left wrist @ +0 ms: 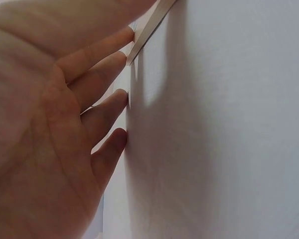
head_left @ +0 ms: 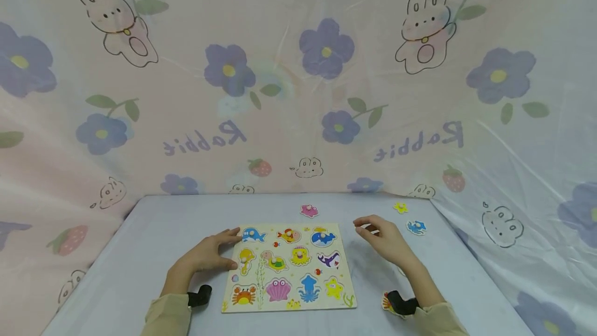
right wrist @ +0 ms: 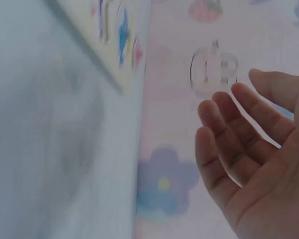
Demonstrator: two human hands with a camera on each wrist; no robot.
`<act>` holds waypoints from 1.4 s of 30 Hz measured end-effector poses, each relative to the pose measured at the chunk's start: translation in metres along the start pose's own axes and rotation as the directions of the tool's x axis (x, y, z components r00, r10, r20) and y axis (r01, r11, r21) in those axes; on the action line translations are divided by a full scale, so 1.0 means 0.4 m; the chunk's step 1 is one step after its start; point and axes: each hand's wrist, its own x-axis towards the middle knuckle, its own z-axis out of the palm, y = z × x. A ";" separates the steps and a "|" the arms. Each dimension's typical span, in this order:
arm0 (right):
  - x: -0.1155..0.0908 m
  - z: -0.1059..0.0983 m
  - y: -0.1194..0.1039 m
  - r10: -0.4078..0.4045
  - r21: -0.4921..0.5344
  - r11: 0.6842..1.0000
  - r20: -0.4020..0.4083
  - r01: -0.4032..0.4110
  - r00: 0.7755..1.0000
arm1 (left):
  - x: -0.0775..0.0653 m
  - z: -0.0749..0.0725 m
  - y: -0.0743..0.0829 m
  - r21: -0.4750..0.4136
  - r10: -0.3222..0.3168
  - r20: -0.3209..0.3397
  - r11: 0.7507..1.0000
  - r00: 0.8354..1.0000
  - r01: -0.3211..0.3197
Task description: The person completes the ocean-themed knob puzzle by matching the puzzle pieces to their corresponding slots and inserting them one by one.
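A wooden peg puzzle board (head_left: 310,302) with sea-animal pictures lies flat on the table. My left hand (head_left: 210,253) is at its left edge, fingers extended and thumb tip right at the side. In the left wrist view the left hand (left wrist: 55,129) shows a bare palm, with fingertips by the board's edge (left wrist: 152,32). Off the board's upper right side, my right hand (head_left: 382,240) hovers over the table with loosely bent fingers. Nothing is in the right hand (right wrist: 259,144) in the right wrist view. Knobbed pieces, such as an octopus (head_left: 300,256) and a turtle (head_left: 275,262), sit in the board.
Behind the board lies a loose pink piece (head_left: 309,211). A yellow starfish piece (head_left: 400,207) and a blue squid piece (head_left: 416,227) lie at the far right. An orange piece (head_left: 386,302) is partly hidden by the black right wrist strap (head_left: 402,303). A patterned curtain (head_left: 280,92) hangs behind.
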 end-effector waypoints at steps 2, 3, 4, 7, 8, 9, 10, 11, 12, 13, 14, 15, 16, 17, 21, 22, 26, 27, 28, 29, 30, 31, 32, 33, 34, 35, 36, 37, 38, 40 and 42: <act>-0.017 -0.027 0.025 0.006 -0.018 1.000 -0.025 -0.006 1.000 | 0.000 0.000 -0.001 0.008 0.002 -0.001 1.000 1.000 -0.002; -0.026 -0.040 0.037 0.014 -0.025 1.000 -0.034 -0.015 0.999 | 0.000 0.000 -0.001 0.006 0.002 -0.001 1.000 1.000 -0.002; -0.036 -0.053 0.047 0.017 -0.036 0.999 -0.041 -0.019 0.999 | 0.000 0.000 -0.001 0.006 0.001 -0.002 1.000 1.000 -0.001; -0.065 -0.089 0.080 0.038 -0.071 0.997 -0.050 -0.041 0.998 | 0.001 -0.001 -0.002 0.001 0.003 -0.004 1.000 1.000 -0.003; -0.075 -0.100 0.091 0.053 -0.080 0.995 -0.050 -0.057 0.997 | 0.002 0.000 -0.003 0.002 0.003 -0.004 1.000 1.000 -0.003; -0.086 -0.110 0.103 0.065 -0.093 0.993 -0.047 -0.069 0.997 | 0.002 0.000 -0.004 0.005 0.003 -0.004 1.000 1.000 -0.003; -0.096 -0.118 0.115 0.076 -0.108 0.991 -0.044 -0.080 0.996 | 0.003 0.001 -0.005 0.006 0.005 -0.003 1.000 1.000 -0.005; -0.105 -0.126 0.128 0.085 -0.122 0.988 -0.040 -0.090 0.996 | 0.003 0.002 -0.006 0.006 0.006 -0.002 1.000 1.000 -0.006; -0.115 -0.133 0.141 0.096 -0.135 0.986 -0.036 -0.100 0.995 | 0.003 0.003 -0.007 0.008 0.006 -0.002 1.000 1.000 -0.006; -0.123 -0.138 0.154 0.103 -0.145 0.984 -0.029 -0.106 0.994 | 0.003 0.004 -0.009 0.009 0.007 -0.001 1.000 1.000 -0.007; -0.131 -0.143 0.167 0.109 -0.156 0.982 -0.019 -0.111 0.994 | 0.002 0.005 -0.011 0.014 0.010 0.000 1.000 1.000 -0.010; -0.138 -0.147 0.179 0.113 -0.166 0.980 -0.006 -0.112 0.994 | 0.002 0.005 -0.012 0.015 0.011 0.000 1.000 1.000 -0.011; -0.144 -0.150 0.190 0.114 -0.175 0.978 0.007 -0.111 0.993 | 0.001 0.006 -0.013 0.014 0.012 0.000 1.000 1.000 -0.012; -0.150 -0.152 0.200 0.117 -0.182 0.977 0.020 -0.112 0.993 | 0.001 0.006 -0.013 0.014 0.012 0.000 1.000 1.000 -0.012; -0.169 -0.159 0.232 0.118 -0.187 0.977 0.084 -0.101 0.989 | 0.000 0.005 -0.014 0.019 0.012 -0.002 1.000 1.000 -0.012; -0.173 -0.159 0.237 0.114 -0.189 0.977 0.097 -0.095 0.989 | 0.000 0.005 -0.013 0.018 0.011 -0.003 1.000 1.000 -0.011; -0.184 -0.160 0.252 0.102 -0.195 0.978 0.144 -0.073 0.984 | 0.001 0.006 -0.010 0.021 0.007 -0.006 1.000 1.000 -0.007; -0.187 -0.160 0.254 0.099 -0.200 0.978 0.153 -0.067 0.983 | 0.002 0.007 -0.010 0.021 0.006 -0.005 1.000 1.000 -0.006; -0.188 -0.159 0.257 0.097 -0.202 0.977 0.161 -0.064 0.982 | 0.002 0.006 -0.008 0.020 0.004 -0.005 1.000 1.000 -0.004; -0.190 -0.157 0.259 0.096 -0.205 0.977 0.166 -0.061 0.981 | 0.002 0.007 -0.007 0.019 0.002 -0.005 1.000 1.000 -0.002; -0.192 -0.155 0.261 0.093 -0.210 0.976 0.170 -0.056 0.981 | 0.002 0.007 -0.005 0.016 -0.004 -0.004 1.000 1.000 0.005; -0.193 -0.153 0.263 0.091 -0.216 0.975 0.171 -0.053 0.981 | 0.002 0.007 -0.005 0.014 -0.007 -0.004 1.000 1.000 0.007; -0.194 -0.151 0.265 0.090 -0.220 0.974 0.170 -0.051 0.981 | 0.001 0.007 -0.003 0.012 -0.010 -0.005 1.000 1.000 0.010; -0.194 -0.149 0.267 0.087 -0.223 0.974 0.172 -0.047 0.981 | 0.001 0.008 -0.002 0.013 -0.011 -0.005 1.000 1.000 0.011; -0.194 -0.148 0.269 0.084 -0.227 0.973 0.171 -0.044 0.982 | 0.000 0.008 -0.001 0.012 -0.014 -0.007 1.000 1.000 0.015; -0.194 -0.146 0.269 0.082 -0.230 0.972 0.171 -0.041 0.982 | 0.000 0.009 -0.001 0.012 -0.016 -0.009 1.000 1.000 0.016; -0.194 -0.145 0.270 0.082 -0.233 0.972 0.169 -0.041 0.982 | -0.001 0.010 -0.001 0.014 -0.016 -0.010 1.000 1.000 0.016; -0.194 -0.144 0.269 0.082 -0.233 0.972 0.167 -0.042 0.983 | -0.001 0.010 -0.001 0.014 -0.013 -0.013 1.000 1.000 0.014; -0.194 -0.144 0.268 0.084 -0.231 0.972 0.166 -0.044 0.982 | -0.002 0.011 -0.001 0.015 -0.015 -0.015 1.000 1.000 0.015; -0.193 -0.143 0.264 0.089 -0.227 0.973 0.165 -0.050 0.982 | -0.001 0.011 -0.003 0.016 -0.013 -0.020 1.000 1.000 0.013; -0.193 -0.143 0.259 0.090 -0.224 0.973 0.161 -0.053 0.983 | -0.001 0.011 -0.005 0.018 -0.013 -0.022 1.000 1.000 0.013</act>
